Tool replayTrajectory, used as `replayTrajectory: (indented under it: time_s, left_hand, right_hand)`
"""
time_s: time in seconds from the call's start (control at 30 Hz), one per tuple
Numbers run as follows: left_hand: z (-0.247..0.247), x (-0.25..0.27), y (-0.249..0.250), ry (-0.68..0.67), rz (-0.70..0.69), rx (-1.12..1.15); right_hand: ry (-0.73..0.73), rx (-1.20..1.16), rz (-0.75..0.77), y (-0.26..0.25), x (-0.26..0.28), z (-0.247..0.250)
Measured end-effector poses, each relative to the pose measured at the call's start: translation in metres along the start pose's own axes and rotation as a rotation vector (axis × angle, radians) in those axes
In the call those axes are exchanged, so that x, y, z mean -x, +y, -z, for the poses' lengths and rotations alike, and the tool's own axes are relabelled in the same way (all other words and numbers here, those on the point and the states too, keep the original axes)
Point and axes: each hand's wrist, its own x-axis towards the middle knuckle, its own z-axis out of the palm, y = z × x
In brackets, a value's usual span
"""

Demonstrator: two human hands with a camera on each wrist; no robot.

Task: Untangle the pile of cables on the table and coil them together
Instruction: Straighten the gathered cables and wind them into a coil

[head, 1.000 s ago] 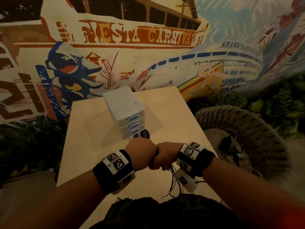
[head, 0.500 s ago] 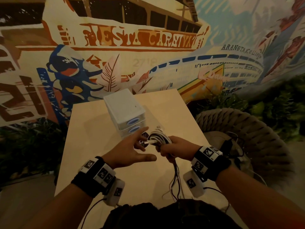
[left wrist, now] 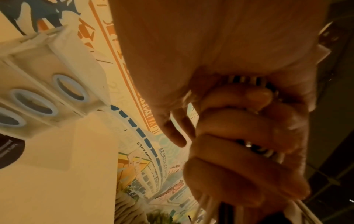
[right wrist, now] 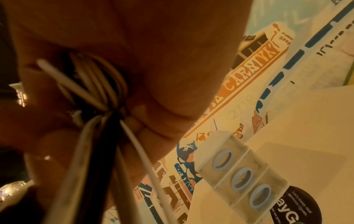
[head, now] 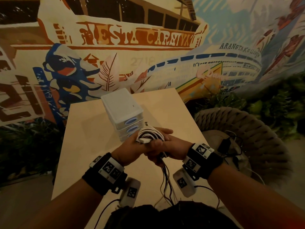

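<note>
A coil of white and black cables (head: 151, 133) is held above the table (head: 92, 133), just in front of the drawer box. My left hand (head: 132, 146) grips it from the left and my right hand (head: 173, 149) from the right, the two pressed together. A white plug end lies across the front of the coil. Loose strands (head: 165, 177) hang from under the hands toward my body. In the right wrist view the cable loops (right wrist: 99, 84) run through my right palm (right wrist: 153, 60). In the left wrist view, curled fingers (left wrist: 239, 121) clamp the cables (left wrist: 245, 78).
A small white drawer box (head: 122, 108) with three blue-ringed drawers stands mid-table, a round black sticker (right wrist: 295, 207) beside it. To the right is a woven rope chair (head: 239, 126) holding a black charger (head: 226, 144) and other wires. A painted wall lies behind.
My hands rose from near my body toward the drawer box. Half a second ago my left hand was open beside the coil; now it grips the coil with the right.
</note>
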Motion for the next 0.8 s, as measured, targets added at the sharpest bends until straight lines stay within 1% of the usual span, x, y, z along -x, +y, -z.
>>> replayTrajectory:
  time_s: [0.07,0.13,0.17,0.27,0.33,0.43,0.6,0.73,0.8]
  left_hand:
    - [0.000,-0.001,0.001,0.010,-0.026,-0.040]
    - [0.002,-0.001,0.001,0.050,-0.020,-0.096]
    - [0.004,-0.001,0.000,0.081,-0.008,-0.094]
    - [0.009,0.001,0.002,0.162,0.011,0.021]
    - [0.015,0.003,0.002,0.210,0.012,0.009]
    - [0.027,0.005,0.002,0.262,0.036,-0.052]
    - [0.040,0.007,-0.001,0.197,0.084,-0.437]
    - [0.036,0.004,-0.011,0.064,0.067,-0.818]
    - [0.036,0.003,-0.018,0.066,0.059,-0.877]
  right_hand:
    - [-0.036,-0.009,-0.010,0.000,-0.001,0.002]
    - [-0.067,-0.012,-0.039,0.003,-0.001,0.006]
    - [-0.082,0.036,-0.068,0.006,0.000,0.008]
    - [-0.127,0.304,-0.218,0.026,0.001,0.012]
    - [-0.067,0.339,-0.300,0.041,0.003,0.013]
    - [0.072,0.288,-0.322,0.051,0.009,0.017]
    - [0.146,0.248,-0.307,0.046,0.020,0.029]
    - [0.168,0.278,-0.354,0.042,0.018,0.027]
    - [0.186,0.280,-0.378,0.040,0.017,0.026]
